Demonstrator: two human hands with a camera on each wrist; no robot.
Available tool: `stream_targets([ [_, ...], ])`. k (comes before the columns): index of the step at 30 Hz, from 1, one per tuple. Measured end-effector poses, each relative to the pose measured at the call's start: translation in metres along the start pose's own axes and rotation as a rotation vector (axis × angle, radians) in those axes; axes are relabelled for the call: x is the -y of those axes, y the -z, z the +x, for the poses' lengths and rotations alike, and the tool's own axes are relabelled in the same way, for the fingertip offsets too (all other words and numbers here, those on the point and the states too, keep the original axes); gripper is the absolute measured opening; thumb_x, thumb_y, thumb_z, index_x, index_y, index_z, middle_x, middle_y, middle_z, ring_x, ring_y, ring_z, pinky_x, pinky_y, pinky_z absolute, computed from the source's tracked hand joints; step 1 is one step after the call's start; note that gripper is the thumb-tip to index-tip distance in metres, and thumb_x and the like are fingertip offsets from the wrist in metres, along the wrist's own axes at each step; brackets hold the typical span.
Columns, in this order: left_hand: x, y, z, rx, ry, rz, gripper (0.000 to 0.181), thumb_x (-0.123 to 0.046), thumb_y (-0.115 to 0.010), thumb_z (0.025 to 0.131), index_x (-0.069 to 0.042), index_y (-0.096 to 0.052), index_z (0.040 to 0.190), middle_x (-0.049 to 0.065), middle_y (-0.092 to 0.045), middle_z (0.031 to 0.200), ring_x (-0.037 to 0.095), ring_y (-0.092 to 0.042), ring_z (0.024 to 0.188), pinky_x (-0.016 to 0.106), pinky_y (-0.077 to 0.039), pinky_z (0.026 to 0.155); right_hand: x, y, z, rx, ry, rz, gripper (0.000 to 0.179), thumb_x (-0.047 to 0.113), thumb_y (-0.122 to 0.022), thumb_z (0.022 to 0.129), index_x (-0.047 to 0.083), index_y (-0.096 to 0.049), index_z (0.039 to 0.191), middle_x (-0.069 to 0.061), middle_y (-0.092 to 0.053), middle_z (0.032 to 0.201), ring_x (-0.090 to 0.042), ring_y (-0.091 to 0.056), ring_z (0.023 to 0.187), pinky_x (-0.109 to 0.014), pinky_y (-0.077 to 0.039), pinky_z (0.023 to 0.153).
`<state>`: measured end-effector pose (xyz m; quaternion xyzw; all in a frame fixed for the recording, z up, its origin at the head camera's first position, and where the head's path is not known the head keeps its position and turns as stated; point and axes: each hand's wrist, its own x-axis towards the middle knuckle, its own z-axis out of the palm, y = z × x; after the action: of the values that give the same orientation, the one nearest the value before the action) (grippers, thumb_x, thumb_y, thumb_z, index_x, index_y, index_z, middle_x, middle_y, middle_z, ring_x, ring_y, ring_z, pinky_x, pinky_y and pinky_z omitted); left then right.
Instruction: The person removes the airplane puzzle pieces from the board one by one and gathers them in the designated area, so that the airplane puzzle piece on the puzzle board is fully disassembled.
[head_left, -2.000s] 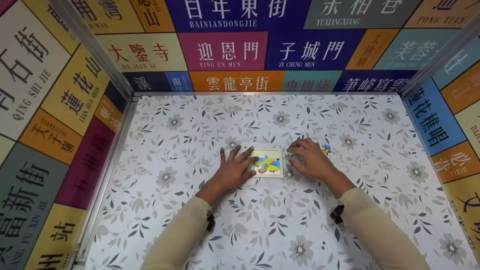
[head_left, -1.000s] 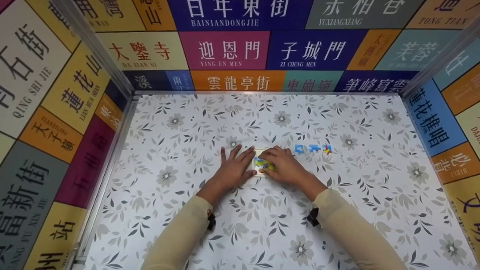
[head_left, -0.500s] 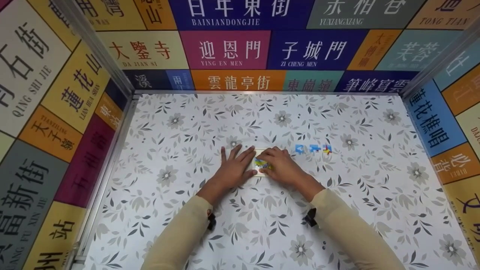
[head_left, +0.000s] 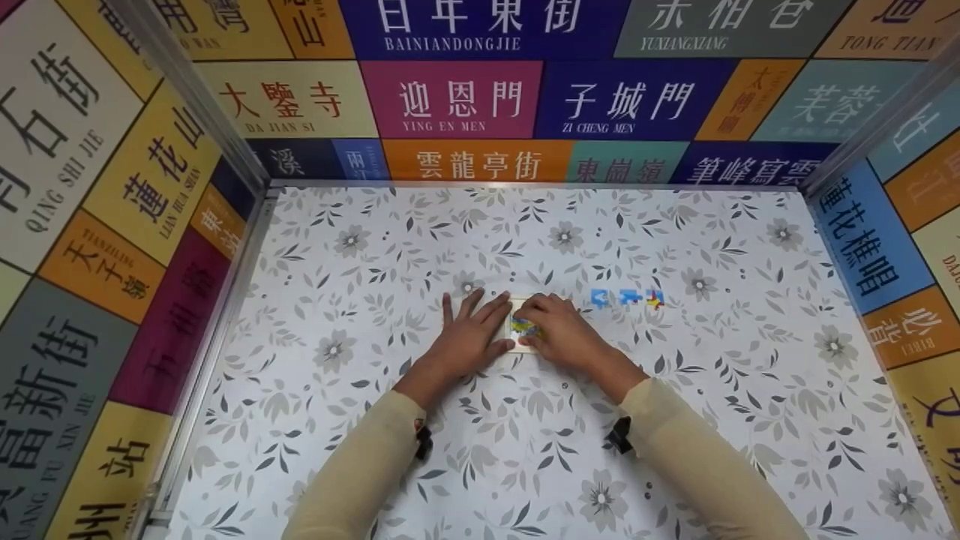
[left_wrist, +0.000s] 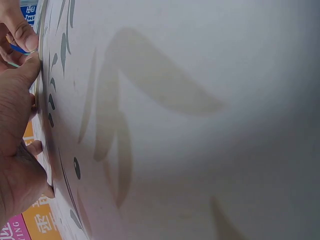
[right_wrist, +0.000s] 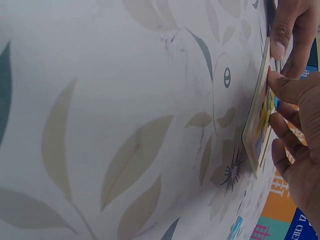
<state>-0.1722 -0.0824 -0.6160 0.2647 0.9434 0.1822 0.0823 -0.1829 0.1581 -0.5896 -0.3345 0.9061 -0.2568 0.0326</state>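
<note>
A small jigsaw puzzle in a pale frame [head_left: 519, 349] lies on the table between both hands. Yellow, blue and red picture pieces [head_left: 523, 327] show inside it. My left hand [head_left: 463, 344] rests with spread fingers at the frame's left side, its thumb and index fingertip on the border. Over the frame's right part, my right hand [head_left: 570, 336] curls its thumb and fingers around a puzzle piece [right_wrist: 269, 107] in the frame. The hand covers much of the picture in the head view.
Three loose puzzle pieces lie in a row right of the frame: a blue one [head_left: 600, 298], another blue one [head_left: 628, 297], and a red and yellow one [head_left: 655, 299]. The table [head_left: 480, 240] has a floral cover. Lettered panels [head_left: 450, 97] wall it in behind and at both sides.
My right hand has moved left from beside the loose pieces onto the frame, uncovering two blue pieces. Over the last second its fingers have shifted slightly. The left hand has stayed put.
</note>
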Motion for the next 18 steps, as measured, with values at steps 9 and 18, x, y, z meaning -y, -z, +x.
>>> stream_targets([
  [9, 0.0003, -0.0012, 0.0003, -0.002, 0.011, 0.014, 0.075, -0.061, -0.048, 0.113, -0.018, -0.039, 0.174, -0.003, -0.031, 0.184, 0.040, -0.021, 0.172, 0.088, -0.008, 0.128, -0.0030, -0.0021, 0.0035, -0.032, 0.094, 0.011, 0.025, 0.007, -0.083, 0.097, 0.006, -0.083, 0.122, -0.015, -0.067, 0.124, -0.037, -0.067, 0.112, -0.057, -0.055, 0.095],
  [18, -0.0002, -0.0001, 0.0003, -0.004, 0.008, 0.011, 0.075, -0.061, -0.049, 0.113, -0.018, -0.039, 0.174, -0.004, -0.031, 0.184, 0.039, -0.021, 0.172, 0.088, -0.008, 0.127, -0.0032, -0.0042, 0.0061, -0.026, 0.111, -0.020, 0.023, 0.005, -0.081, 0.098, 0.008, -0.083, 0.120, -0.015, -0.067, 0.124, -0.037, -0.066, 0.111, -0.057, -0.055, 0.094],
])
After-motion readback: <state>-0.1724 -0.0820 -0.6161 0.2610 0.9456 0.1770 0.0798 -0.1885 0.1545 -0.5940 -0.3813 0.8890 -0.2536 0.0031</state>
